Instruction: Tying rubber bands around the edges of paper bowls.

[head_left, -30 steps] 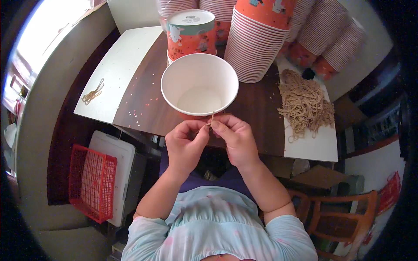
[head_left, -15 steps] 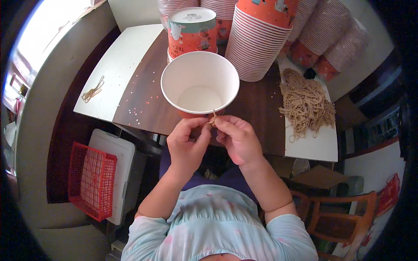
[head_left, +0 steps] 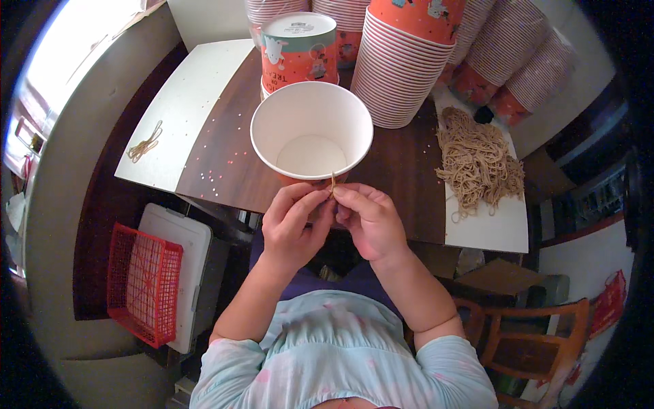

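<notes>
A white-lined paper bucket (head_left: 312, 126) with an orange outside stands with its mouth tilted toward me near the table's front edge. Just at its near rim, my left hand (head_left: 294, 217) and my right hand (head_left: 368, 217) meet, thumbs and fingertips pinched together. Between them they grip a thin tan cord (head_left: 333, 181), one short end poking up against the bucket's rim. How the cord runs below my fingertips is hidden. Whether it is fastened to the bucket I cannot tell.
Behind the bucket stand an upside-down orange bucket (head_left: 300, 54) and a tall nested stack (head_left: 403, 71). A heap of tan cords (head_left: 480, 160) lies at the right, a few cords (head_left: 146, 143) at the left. Below left is a red plastic basket (head_left: 144, 283); a wooden chair (head_left: 538, 341) stands lower right.
My left thumb and fingers have drawn in closer around the cord. The cord's end now points straight up, with less of a loop showing. The bucket has hardly moved.
</notes>
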The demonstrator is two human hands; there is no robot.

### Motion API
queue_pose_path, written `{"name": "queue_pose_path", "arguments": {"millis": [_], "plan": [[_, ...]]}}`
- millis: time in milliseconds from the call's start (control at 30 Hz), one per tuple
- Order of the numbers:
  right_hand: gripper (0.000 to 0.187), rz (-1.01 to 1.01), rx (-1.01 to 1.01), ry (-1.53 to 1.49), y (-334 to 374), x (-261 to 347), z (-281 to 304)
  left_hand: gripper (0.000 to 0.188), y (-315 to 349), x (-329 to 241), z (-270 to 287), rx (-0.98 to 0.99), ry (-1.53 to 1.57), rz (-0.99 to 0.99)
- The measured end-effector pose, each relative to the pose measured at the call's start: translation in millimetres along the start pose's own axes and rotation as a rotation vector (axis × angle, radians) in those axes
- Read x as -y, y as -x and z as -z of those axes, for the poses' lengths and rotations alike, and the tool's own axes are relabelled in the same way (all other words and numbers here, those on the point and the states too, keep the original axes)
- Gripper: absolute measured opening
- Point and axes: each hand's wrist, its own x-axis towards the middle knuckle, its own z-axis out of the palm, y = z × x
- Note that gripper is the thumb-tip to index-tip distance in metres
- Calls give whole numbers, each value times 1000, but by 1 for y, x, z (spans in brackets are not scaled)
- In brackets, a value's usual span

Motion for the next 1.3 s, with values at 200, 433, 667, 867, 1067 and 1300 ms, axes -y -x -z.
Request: {"name": "queue_pose_path", "arguments": {"millis": [200,433,667,867,1067,1300], "plan": [[13,33,-51,39,-1,0,-2,18,0,4,-1,-4,-53,-64],[11,9,-50,77,-5,4,-2,14,2,-1,4,18,106,133],[16,148,-50,376,-8,14,6,8,0,-1,8,38,195,308],[17,551,-219,946,-7,13,3,6,4,0,12,170,401,586],[12,708,-260,1068,-4,17,2,8,1,-6,13,193,623,748],[34,1090,-113,1387,12,19,12,14,1,-22,27,326,551,871]]}}
